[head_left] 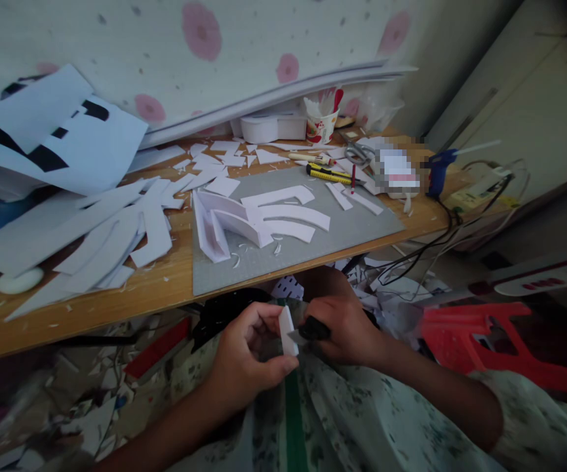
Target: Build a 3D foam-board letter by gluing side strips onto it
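Between the thumb and fingers of my left hand (254,351) stands a small white foam board strip (288,331), held over my lap. My right hand (347,328) is closed around the dark handle of a utility knife (315,328). Its blade points left and meets or nearly meets the strip's right side. Above my hands, on the table, a grey cutting mat (352,226) bears a partly joined white foam board piece (236,226) and several curved white strips (295,216).
White offcuts (111,236) heap up at the table's left. A yellow utility knife (332,174), scissors (356,152), a paper cup (321,124) and a blue glue gun (439,172) with trailing cables lie toward the back right. A red plastic stool (489,344) stands at right; scraps litter the floor.
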`<action>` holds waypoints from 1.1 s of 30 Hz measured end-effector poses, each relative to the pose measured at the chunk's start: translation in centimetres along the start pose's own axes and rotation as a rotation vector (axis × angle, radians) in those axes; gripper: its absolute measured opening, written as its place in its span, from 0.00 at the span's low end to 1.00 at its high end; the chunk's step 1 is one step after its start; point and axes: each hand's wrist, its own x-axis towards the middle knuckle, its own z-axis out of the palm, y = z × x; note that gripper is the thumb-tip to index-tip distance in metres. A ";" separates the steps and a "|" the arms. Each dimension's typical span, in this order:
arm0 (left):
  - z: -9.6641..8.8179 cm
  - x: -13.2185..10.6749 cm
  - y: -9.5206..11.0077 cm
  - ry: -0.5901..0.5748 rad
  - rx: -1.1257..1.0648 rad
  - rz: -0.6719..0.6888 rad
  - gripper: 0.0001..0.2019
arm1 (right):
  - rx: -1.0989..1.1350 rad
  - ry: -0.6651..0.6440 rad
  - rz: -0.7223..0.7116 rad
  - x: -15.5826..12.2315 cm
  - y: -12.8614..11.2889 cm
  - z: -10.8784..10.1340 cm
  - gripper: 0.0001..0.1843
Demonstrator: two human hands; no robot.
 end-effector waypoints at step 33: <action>-0.1 -0.3 0.1 -0.006 -0.004 0.002 0.20 | -0.016 -0.047 0.025 0.4 0.3 0.3 0.05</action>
